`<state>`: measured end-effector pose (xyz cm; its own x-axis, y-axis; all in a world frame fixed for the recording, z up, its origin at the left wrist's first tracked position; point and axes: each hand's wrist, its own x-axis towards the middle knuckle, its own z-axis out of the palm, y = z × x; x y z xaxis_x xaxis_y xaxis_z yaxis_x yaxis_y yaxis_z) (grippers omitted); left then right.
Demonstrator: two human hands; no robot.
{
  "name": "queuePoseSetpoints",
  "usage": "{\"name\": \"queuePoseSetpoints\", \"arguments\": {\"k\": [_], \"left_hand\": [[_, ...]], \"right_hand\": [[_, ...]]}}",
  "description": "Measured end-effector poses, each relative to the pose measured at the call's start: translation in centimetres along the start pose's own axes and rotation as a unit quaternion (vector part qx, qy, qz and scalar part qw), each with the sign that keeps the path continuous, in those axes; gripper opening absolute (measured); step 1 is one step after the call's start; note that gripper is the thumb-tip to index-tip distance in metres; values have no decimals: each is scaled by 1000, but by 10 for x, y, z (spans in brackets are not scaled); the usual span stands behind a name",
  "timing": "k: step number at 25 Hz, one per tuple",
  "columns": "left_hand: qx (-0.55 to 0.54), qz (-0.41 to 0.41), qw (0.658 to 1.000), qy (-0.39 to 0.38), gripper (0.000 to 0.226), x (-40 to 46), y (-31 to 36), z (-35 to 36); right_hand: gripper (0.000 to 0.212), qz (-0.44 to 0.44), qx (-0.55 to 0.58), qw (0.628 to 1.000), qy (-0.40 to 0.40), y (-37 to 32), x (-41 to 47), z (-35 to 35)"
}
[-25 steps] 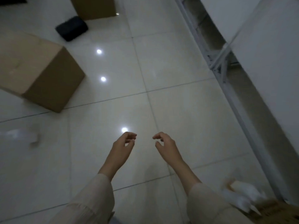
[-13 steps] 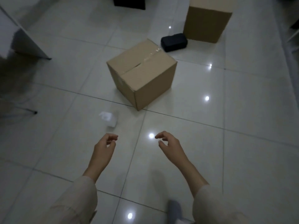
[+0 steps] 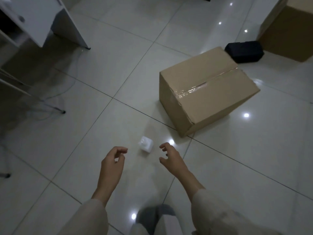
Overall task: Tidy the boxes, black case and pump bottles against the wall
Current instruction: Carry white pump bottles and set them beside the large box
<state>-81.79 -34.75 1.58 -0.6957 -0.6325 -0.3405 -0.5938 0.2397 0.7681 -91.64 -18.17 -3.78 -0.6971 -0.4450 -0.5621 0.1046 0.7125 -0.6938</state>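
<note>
A glossy tiled floor fills the frame, dotted with ceiling-light reflections. A taped cardboard box sits right of centre, tilted to the tile lines; a second box stands cut off at the upper right edge. White furniture occupies the upper left. A black case lies between the two boxes, just beside both. At lower centre, the left hand and right hand hover, fingers loosely curled, each grip empty. Between the hands, slightly above them in the frame, a small white pump bottle stands on the floor.
</note>
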Motion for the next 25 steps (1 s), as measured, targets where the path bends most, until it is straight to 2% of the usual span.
{"name": "queuePoseSetpoints", "arguments": {"k": [5,7,11,14,17,21,23,25], "left_hand": [[-25,-16,1000,8,26,75,-48,25],[-30,-17,999,-4,27,89,-66,32],[-20,-38,998,-48,27,96,-92,28],[26,-58,992,-108,24,89,-90,16],[84,-41,976,-197,49,83,-60,3],[119,31,949,-291,85,72,19,2],[126,65,932,-334,91,60,62,10],[111,86,919,-369,79,43,103,24]], "right_hand": [[57,-1,-30,999,-12,7,96,62],[57,-15,-47,999,-23,12,124,85],[20,16,-22,999,18,11,139,102],[10,26,53,997,49,6,116,84],[10,-36,76,994,63,-15,80,42],[11,-77,132,987,48,-60,27,-37],[7,-98,164,980,48,-79,0,-75],[7,-106,211,969,72,-89,-28,-112]]}}
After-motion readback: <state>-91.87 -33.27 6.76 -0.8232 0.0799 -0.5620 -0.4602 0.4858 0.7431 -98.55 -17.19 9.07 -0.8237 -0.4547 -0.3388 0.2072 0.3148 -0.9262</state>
